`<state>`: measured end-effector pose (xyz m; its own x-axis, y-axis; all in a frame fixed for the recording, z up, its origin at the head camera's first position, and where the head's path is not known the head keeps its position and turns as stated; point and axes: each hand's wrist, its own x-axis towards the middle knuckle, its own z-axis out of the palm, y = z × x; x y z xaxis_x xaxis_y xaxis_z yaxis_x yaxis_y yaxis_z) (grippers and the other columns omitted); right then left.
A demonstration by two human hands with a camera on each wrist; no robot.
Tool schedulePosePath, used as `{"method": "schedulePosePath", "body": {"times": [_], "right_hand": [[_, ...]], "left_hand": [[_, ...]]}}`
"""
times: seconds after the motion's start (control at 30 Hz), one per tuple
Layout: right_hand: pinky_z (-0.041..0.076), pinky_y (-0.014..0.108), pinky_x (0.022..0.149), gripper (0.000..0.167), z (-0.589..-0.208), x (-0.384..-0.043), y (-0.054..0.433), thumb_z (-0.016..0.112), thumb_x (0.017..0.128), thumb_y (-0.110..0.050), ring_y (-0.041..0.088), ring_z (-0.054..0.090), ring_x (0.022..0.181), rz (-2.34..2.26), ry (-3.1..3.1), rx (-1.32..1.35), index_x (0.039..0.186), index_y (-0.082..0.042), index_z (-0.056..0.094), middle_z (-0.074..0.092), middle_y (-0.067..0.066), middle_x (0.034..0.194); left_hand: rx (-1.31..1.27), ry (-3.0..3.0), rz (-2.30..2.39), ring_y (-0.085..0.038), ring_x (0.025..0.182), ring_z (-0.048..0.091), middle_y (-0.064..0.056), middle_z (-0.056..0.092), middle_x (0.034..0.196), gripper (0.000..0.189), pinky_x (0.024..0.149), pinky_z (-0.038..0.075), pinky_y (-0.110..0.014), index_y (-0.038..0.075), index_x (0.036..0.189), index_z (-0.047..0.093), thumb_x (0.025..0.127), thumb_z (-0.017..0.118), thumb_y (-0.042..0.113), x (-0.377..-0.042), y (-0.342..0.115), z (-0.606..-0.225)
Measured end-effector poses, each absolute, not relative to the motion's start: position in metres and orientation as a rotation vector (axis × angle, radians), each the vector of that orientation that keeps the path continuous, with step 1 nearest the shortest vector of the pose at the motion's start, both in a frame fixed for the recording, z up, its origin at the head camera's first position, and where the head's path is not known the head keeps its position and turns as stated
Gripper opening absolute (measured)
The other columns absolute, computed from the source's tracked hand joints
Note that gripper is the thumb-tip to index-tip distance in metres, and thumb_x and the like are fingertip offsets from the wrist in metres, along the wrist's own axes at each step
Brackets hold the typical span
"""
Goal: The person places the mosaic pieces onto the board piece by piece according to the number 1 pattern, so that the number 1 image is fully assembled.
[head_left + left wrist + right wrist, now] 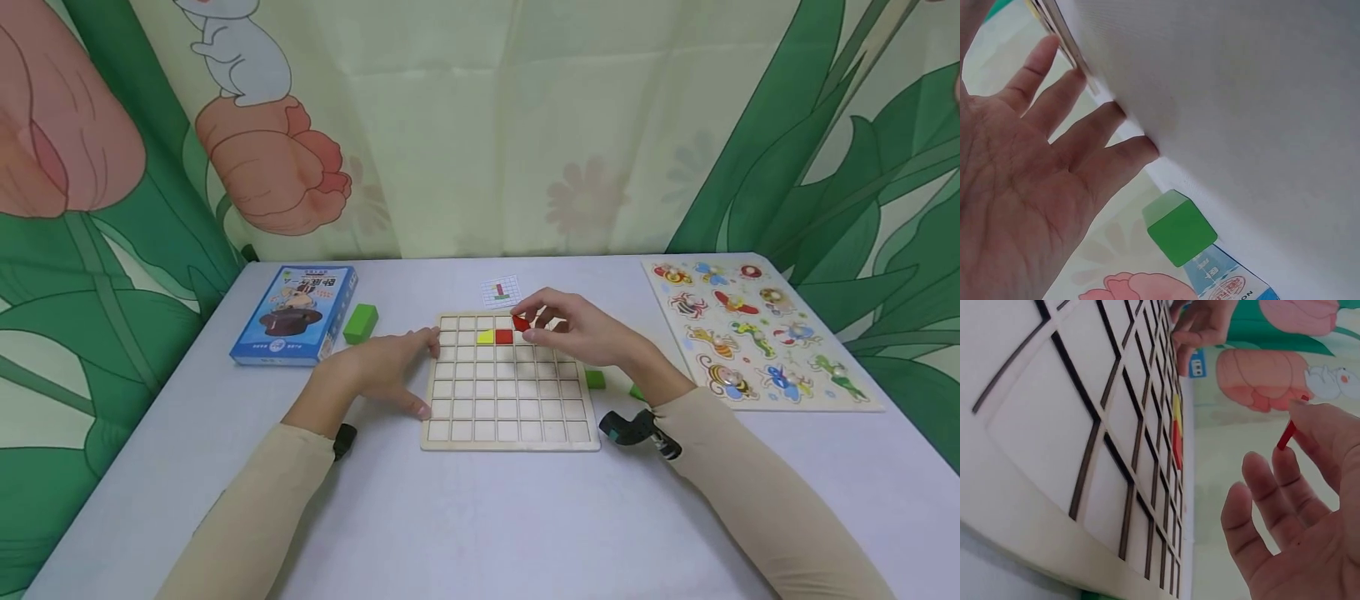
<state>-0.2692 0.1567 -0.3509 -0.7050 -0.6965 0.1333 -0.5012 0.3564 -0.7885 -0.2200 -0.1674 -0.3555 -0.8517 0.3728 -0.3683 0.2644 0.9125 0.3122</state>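
A wooden grid board (507,409) lies on the white table, with a yellow tile (486,337) and a red tile (504,337) side by side in its second row from the far edge. My right hand (573,325) pinches another small red tile (1286,434) between thumb and fingertip, above the far right part of the grid. In the right wrist view that tile is tilted and clear of the board. Along the board's left edge, my left hand (386,367) rests with fingers and thumb spread, the fingertips right at the rim.
Beyond the board lies a small pattern card (500,292). To the left are a blue box (294,317) and a green block (362,323). A green piece (595,380) sits by the board's right edge, another (637,392) under my right wrist. An insect puzzle board (757,333) lies far right.
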Motion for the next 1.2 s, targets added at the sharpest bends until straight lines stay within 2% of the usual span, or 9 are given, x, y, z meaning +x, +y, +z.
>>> {"method": "schedulePosePath", "body": {"times": [0.07, 0.2, 0.4, 0.67, 0.8, 1.0, 1.2], "right_hand": [[0.054, 0.047, 0.086, 0.036, -0.353, -0.271, 0.154, 0.071, 0.098, -0.015, 0.023, 0.06, 0.104, -1.242, 2.405, -1.071, 0.133, -0.011, 0.062, 0.064, 0.002, 0.123], [0.053, 0.04, 0.082, 0.038, -0.358, -0.273, 0.148, 0.075, 0.096, -0.016, 0.022, 0.06, 0.097, -1.189, 2.434, -1.073, 0.132, -0.011, 0.063, 0.064, 0.002, 0.119], [0.05, 0.034, 0.075, 0.032, -0.365, -0.274, 0.14, 0.077, 0.093, -0.015, 0.02, 0.06, 0.085, -1.147, 2.492, -1.103, 0.123, -0.015, 0.068, 0.063, 0.003, 0.11], [0.052, 0.033, 0.076, 0.027, -0.371, -0.271, 0.129, 0.079, 0.092, -0.019, 0.018, 0.06, 0.086, -0.998, 2.522, -1.05, 0.118, -0.018, 0.07, 0.066, -0.005, 0.109], [0.051, 0.033, 0.076, 0.027, -0.373, -0.271, 0.125, 0.078, 0.093, -0.019, 0.017, 0.06, 0.085, -0.927, 2.541, -1.054, 0.119, -0.017, 0.07, 0.067, -0.004, 0.108], [0.051, 0.033, 0.076, 0.026, -0.373, -0.272, 0.123, 0.077, 0.092, -0.019, 0.017, 0.058, 0.084, -0.871, 2.604, -1.06, 0.118, -0.017, 0.07, 0.066, -0.004, 0.107], [0.051, 0.032, 0.078, 0.026, -0.373, -0.27, 0.123, 0.076, 0.093, -0.018, 0.015, 0.058, 0.085, -0.827, 2.624, -1.079, 0.118, -0.015, 0.071, 0.066, -0.004, 0.109]], "left_hand": [[0.464, 2.645, 0.343, -0.026, 0.125, 0.053, -0.008, 0.041, 0.161, 0.098, 0.11, 0.044, -0.051, 0.028, 0.145, 0.042, 0.066, 0.093, 0.056, -0.22, -0.167, -0.355], [0.456, 2.641, 0.335, -0.026, 0.126, 0.053, -0.008, 0.039, 0.163, 0.099, 0.11, 0.044, -0.05, 0.028, 0.146, 0.042, 0.066, 0.093, 0.056, -0.221, -0.167, -0.354], [0.443, 2.644, 0.339, -0.026, 0.125, 0.053, -0.008, 0.038, 0.163, 0.095, 0.11, 0.044, -0.05, 0.03, 0.142, 0.045, 0.065, 0.094, 0.056, -0.22, -0.167, -0.354], [0.447, 2.641, 0.344, -0.026, 0.127, 0.053, -0.008, 0.041, 0.162, 0.091, 0.11, 0.044, -0.05, 0.031, 0.139, 0.046, 0.066, 0.093, 0.056, -0.218, -0.165, -0.357], [0.431, 2.642, 0.338, -0.025, 0.126, 0.053, -0.007, 0.041, 0.161, 0.091, 0.111, 0.044, -0.049, 0.032, 0.139, 0.045, 0.066, 0.093, 0.056, -0.217, -0.165, -0.356], [0.442, 2.653, 0.332, -0.027, 0.133, 0.052, -0.008, 0.037, 0.164, 0.093, 0.113, 0.042, -0.05, 0.03, 0.14, 0.045, 0.065, 0.094, 0.055, -0.219, -0.165, -0.354], [0.427, 2.642, 0.322, -0.025, 0.123, 0.054, -0.008, 0.042, 0.16, 0.094, 0.109, 0.045, -0.049, 0.03, 0.14, 0.045, 0.065, 0.094, 0.056, -0.22, -0.163, -0.353]]}}
